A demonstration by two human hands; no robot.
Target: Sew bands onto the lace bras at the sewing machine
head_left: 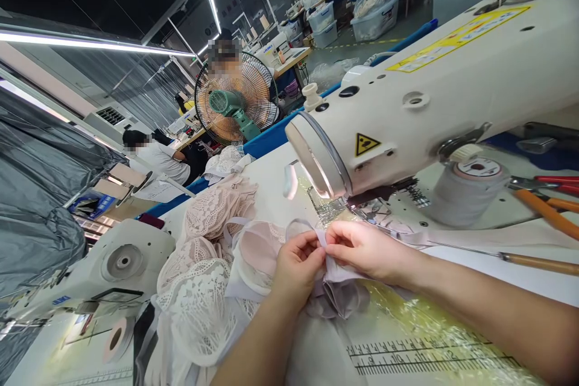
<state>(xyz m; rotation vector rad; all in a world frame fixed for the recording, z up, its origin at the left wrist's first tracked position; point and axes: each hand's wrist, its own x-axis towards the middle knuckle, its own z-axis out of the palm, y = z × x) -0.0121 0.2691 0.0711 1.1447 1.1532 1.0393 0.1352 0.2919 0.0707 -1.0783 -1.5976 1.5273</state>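
Worked at a white desk [272, 170], facing a large sewing machine [407, 96] ahead and to the right, with a heap of lace bras [204, 295] piled to the left. Closed the grip of both left hand [296, 265] and right hand [362, 248], almost fingertip to fingertip, on a lilac fabric band [337, 271] just short of the sewing machine's head. Seemed to be lining up or folding by hand, not stitching. Probably called next for matching the edges without twisting, then pinching firmly.

Sewing machines [434, 81] and thread [461, 200] show a workshop.
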